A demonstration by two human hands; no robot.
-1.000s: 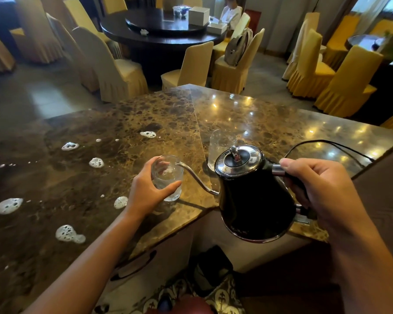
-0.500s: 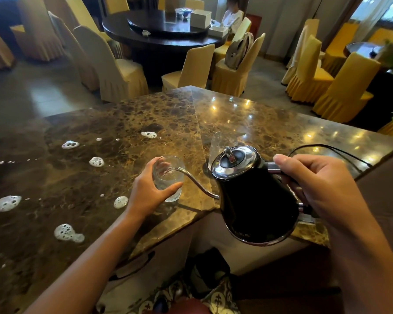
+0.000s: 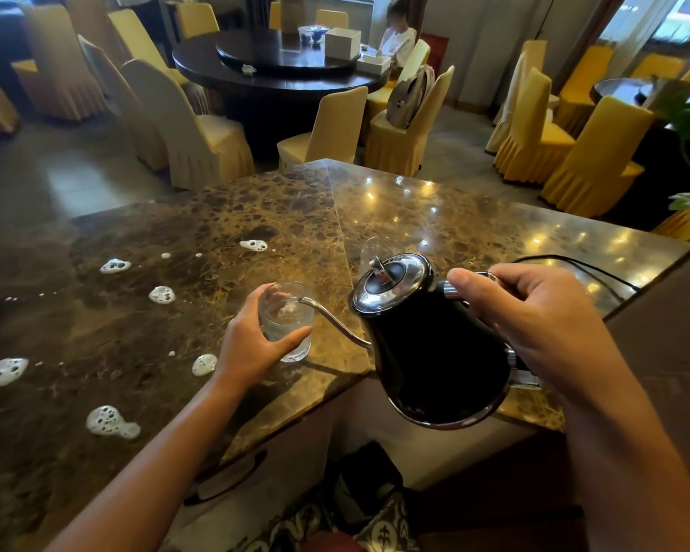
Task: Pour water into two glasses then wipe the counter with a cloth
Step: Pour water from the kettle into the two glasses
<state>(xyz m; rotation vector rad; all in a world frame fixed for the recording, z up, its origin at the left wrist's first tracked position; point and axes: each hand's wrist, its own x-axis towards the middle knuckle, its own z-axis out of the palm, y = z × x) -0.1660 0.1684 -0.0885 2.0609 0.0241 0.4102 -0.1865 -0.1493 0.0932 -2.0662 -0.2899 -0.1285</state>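
gripping the handle of a black gooseneck kettle (image 3: 435,352), the right hand (image 3: 534,328) has its fingers curled tight around it and the thumb laid along the top, just behind the shiny steel lid (image 3: 391,280). the kettle is held off the counter and tilted toward the left hand, its thin curved spout (image 3: 331,320) reaching out so that the tip sits inside the rim of a clear glass (image 3: 285,320). the left hand (image 3: 252,348) wraps that glass, thumb on the near side and fingers around the far side, and the glass stands on the brown marble counter (image 3: 216,217) close to its near edge; some water shows in its lower part. a second glass (image 3: 373,249) stands on the counter just beyond the kettle lid, mostly hidden by it, so i cannot tell how full it is. to the outside of the left hand, white foamy blobs (image 3: 112,422) are scattered over the stone, one small one just beside the left wrist. a black cord (image 3: 574,262) runs across the counter past the right hand's knuckles. beyond the counter, well away from both hands, a dark round table (image 3: 279,69) is ringed with yellow-covered chairs (image 3: 335,125), and a person sits at its far side.
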